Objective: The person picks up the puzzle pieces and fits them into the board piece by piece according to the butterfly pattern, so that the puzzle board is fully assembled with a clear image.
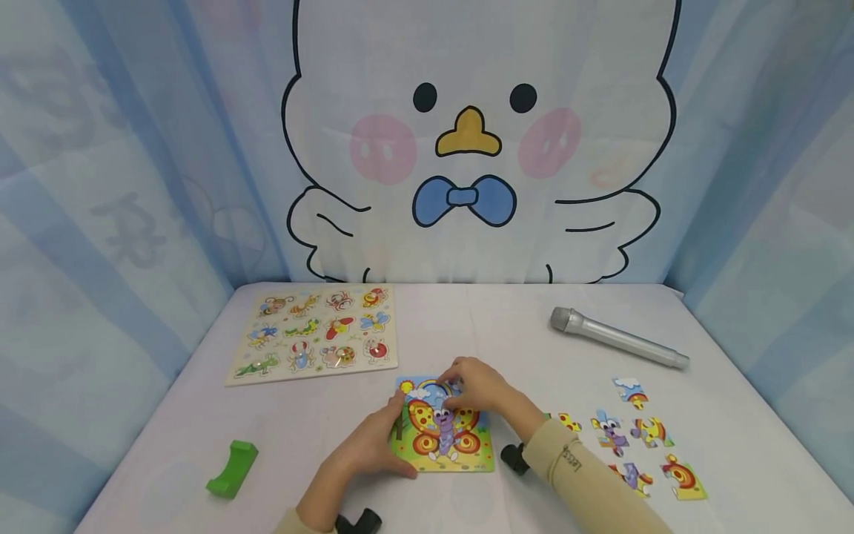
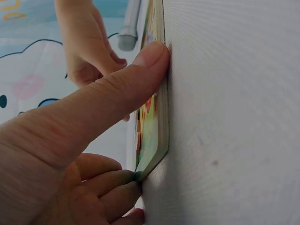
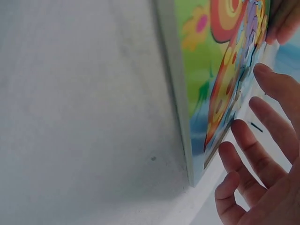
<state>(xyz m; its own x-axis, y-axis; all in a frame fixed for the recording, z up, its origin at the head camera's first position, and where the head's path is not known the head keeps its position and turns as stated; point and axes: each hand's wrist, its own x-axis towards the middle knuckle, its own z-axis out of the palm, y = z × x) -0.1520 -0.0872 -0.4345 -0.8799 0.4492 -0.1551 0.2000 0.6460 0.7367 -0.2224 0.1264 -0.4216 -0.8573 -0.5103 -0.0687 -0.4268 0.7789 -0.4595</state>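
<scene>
A square butterfly jigsaw board [image 1: 470, 463] lies flat on the table, its picture partly covered by my hands. My left hand [image 1: 368, 443] holds it at the near left corner. In the left wrist view, the thumb [image 2: 140, 63] presses the board's edge [image 2: 161, 122], and the other fingers touch the adjoining side. Above the board's upper part is my right hand [image 1: 482, 386], its thumb and fingertips at the picture. The right wrist view shows those fingers [image 3: 255, 152] spread and loosely bent beside the board [image 3: 194, 75]; no piece shows between them.
Several loose jigsaw pieces [image 1: 652, 432] lie to the right, one partly behind the right sleeve [image 1: 574, 467]. A silver toy microphone [image 1: 620, 340] lies at the back right. An insect puzzle board [image 1: 313, 341] is at the back left, with a green curved block [image 1: 233, 471] nearer.
</scene>
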